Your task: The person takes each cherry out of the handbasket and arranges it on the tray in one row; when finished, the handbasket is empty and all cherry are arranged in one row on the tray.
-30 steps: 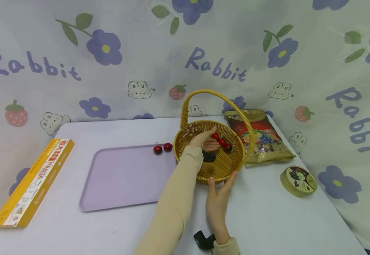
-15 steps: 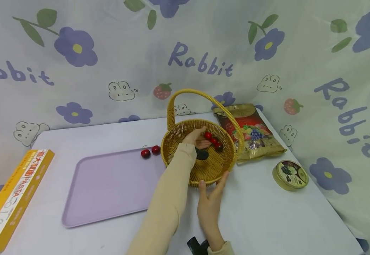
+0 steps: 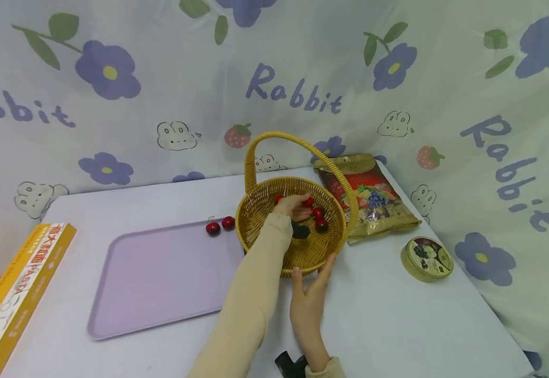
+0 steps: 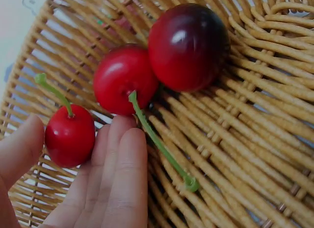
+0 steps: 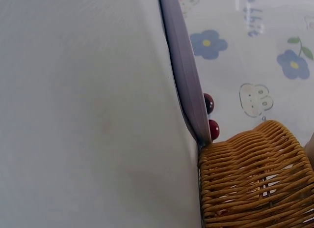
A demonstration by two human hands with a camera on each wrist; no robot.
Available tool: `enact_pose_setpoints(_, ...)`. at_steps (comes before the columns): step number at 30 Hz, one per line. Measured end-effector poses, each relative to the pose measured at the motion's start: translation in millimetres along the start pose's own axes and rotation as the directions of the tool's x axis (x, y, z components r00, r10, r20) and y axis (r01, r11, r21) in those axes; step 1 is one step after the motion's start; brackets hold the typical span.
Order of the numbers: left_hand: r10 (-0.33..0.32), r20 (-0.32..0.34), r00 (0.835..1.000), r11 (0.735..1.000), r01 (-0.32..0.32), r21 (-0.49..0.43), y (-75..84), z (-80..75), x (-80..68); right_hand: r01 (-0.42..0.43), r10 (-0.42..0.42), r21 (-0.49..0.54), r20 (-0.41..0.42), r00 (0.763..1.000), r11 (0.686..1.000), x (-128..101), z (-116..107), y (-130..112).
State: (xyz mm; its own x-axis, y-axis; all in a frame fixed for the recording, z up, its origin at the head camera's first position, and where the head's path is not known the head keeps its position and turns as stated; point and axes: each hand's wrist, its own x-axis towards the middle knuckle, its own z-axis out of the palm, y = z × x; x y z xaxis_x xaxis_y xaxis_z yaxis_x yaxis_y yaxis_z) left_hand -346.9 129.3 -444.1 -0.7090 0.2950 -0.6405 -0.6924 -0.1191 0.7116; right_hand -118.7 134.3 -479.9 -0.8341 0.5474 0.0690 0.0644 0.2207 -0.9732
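Three red cherries are seen on the woven floor of the wicker basket (image 3: 260, 210), which serves as the landmark here. In the left wrist view, the smallest cherry (image 4: 70, 135) is lodged between the thumb and the forefinger of the left hand (image 4: 93, 181); it is touched by both, with the fingers nearly straight, and whether it is truly pinched cannot be told. A second cherry (image 4: 125, 78) lies just past the fingertips, its green stem trailing across the weave, and a darker, larger cherry (image 4: 187, 45) is pressed against it. In the head view the left hand (image 3: 293, 207) is reached well into the basket's bowl, near its far side, the sleeve crossing the near rim.

The right hand (image 3: 307, 302) is set against the outside of the basket's near wall, fingers spread and straight, thumb and forefinger touching the rim; nothing is enclosed by it.

Left of the basket, a lilac tray (image 3: 161, 278) is laid almost touching the wall, with two more cherries (image 3: 220, 226) resting at the tray's corner nearest the basket. Right of the basket lies a gold snack bag (image 3: 373, 202), and beyond that, nearer the viewer, a round tin (image 3: 427, 257). Far left of the basket, past the tray, a yellow pasta box (image 3: 17, 294) is placed.
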Motion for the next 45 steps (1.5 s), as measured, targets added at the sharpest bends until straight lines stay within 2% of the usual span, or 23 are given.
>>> enact_pose_setpoints(3, -0.02, -0.004, 1.0, 0.999, 0.02, -0.031, -3.1, -10.0, -6.4, -0.008, 0.008, -0.009, 0.019, 1.0, 1.0, -6, 4, 1)
enact_pose_setpoints(6, -0.052, 0.065, 0.996, 0.984, 0.063, -0.167, -0.5, -18.1, -12.2, -0.002, 0.002, -0.016, 0.016, 1.0, 1.0, -9, 4, -1)
enact_pose_setpoints(8, -0.051, 0.12, 0.992, 0.952, 0.084, -0.294, 3.9, -22.6, -16.2, 0.0, 0.0, -0.017, 0.016, 1.0, 1.0, -9, 2, -2)
enact_pose_setpoints(11, -0.015, 0.169, 0.986, 0.883, 0.092, -0.46, 10.0, -29.5, -23.8, 0.005, -0.005, -0.008, 0.027, 1.0, 1.0, -7, -1, -4)
enact_pose_setpoints(13, 0.006, 0.185, 0.983, 0.852, 0.092, -0.516, 12.5, -33.5, -30.5, 0.005, -0.005, -0.005, 0.041, 0.999, 1.0, -5, -4, -5)
enact_pose_setpoints(15, 0.024, 0.204, 0.979, 0.838, 0.092, -0.538, 13.5, -36.1, -38.4, 0.004, -0.004, -0.011, 0.044, 0.999, 1.0, -4, -7, -5)
enact_pose_setpoints(18, 0.068, 0.231, 0.971, 0.84, 0.069, -0.538, 14.2, -38.4, -51.9, -0.005, 0.006, -0.023, 0.043, 0.999, 1.0, -3, -11, -6)
enact_pose_setpoints(22, 0.149, 0.236, 0.96, 0.861, -0.009, -0.508, 16.4, -43.4, -70.2, -0.009, 0.01, -0.018, 0.047, 0.999, 1.0, -2, -13, -8)
enact_pose_setpoints(24, 0.18, 0.225, 0.958, 0.863, -0.044, -0.503, 18.6, -49.1, -79.1, -0.01, 0.011, -0.008, 0.056, 0.998, 1.0, -2, -13, -9)
enact_pose_setpoints(28, 0.245, 0.183, 0.952, 0.853, -0.122, -0.507, 23.7, -69.4, -94.3, -0.019, 0.018, 0.008, 0.075, 0.997, 1.0, -3, -13, -11)
enact_pose_setpoints(32, 0.278, 0.112, 0.954, 0.808, -0.169, -0.565, 25.5, -99.4, -103.8, -0.014, 0.013, 0.019, 0.075, 0.997, 1.0, -2, -13, -13)
enact_pose_setpoints(36, 0.273, 0.033, 0.961, 0.762, -0.195, -0.617, 22.1, -136.1, -113.7, -0.001, -0.001, 0.035, 0.071, 0.997, 0.999, -3, -12, -15)
enact_pose_setpoints(40, 0.253, -0.069, 0.965, 0.724, -0.236, -0.648, 12.9, -176.5, -130.1, 0.001, -0.004, 0.045, 0.082, 0.997, 0.999, -4, -11, -18)
enact_pose_setpoints(43, 0.256, -0.173, 0.951, 0.695, -0.306, -0.651, 4.5, -201.1, -141.1, -0.005, 0.0, 0.051, 0.085, 0.996, 0.999, -6, -13, -20)
enact_pose_setpoints(45, 0.269, -0.252, 0.93, 0.671, -0.368, -0.643, -0.4, -211.2, -145.9, -0.006, 0.001, 0.057, 0.089, 0.996, 0.998, -6, -14, -22)
